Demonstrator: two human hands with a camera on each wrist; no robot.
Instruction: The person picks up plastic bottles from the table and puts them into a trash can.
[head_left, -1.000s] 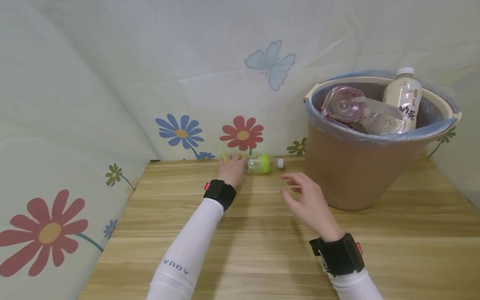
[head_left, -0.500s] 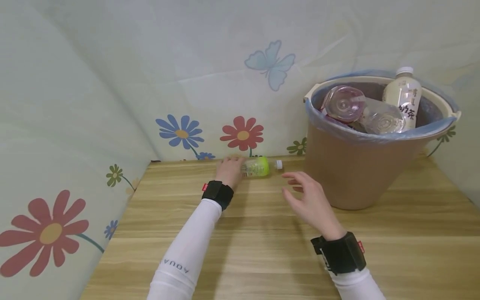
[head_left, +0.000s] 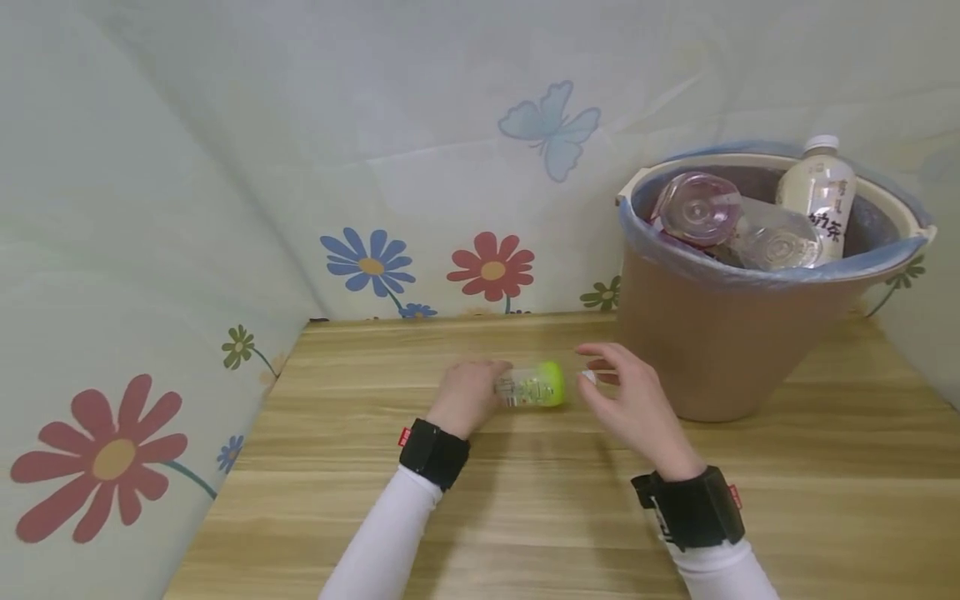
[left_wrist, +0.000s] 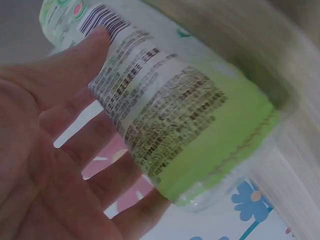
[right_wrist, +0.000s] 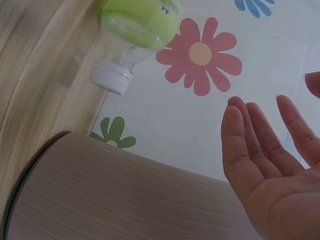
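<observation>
A clear plastic bottle (head_left: 534,387) with a green-edged label lies on its side, its white cap (right_wrist: 112,78) toward the right. My left hand (head_left: 465,393) grips its base end from above in the head view. The left wrist view shows the thumb across the barcode on the label (left_wrist: 175,107) and the fingers along the far side. Close to the cap is my right hand (head_left: 633,404), relaxed and holding nothing; in the head view its fingertips overlap the cap. The right wrist view shows that palm (right_wrist: 285,200) bare, with the fingers nearly straight.
A brown bin (head_left: 697,342) lined with a blue bag (head_left: 757,275) stands at the right on the wooden table (head_left: 360,517). A milk-tea bottle (head_left: 817,200), a pinkish bottle (head_left: 697,208) and a clear bottle (head_left: 780,237) fill its top. A flowered cloth backdrop (head_left: 420,150) hangs behind.
My left hand has brought the bottle away from the backdrop, toward me and slightly right, so its cap now comes near my right hand. The right hand has barely moved.
</observation>
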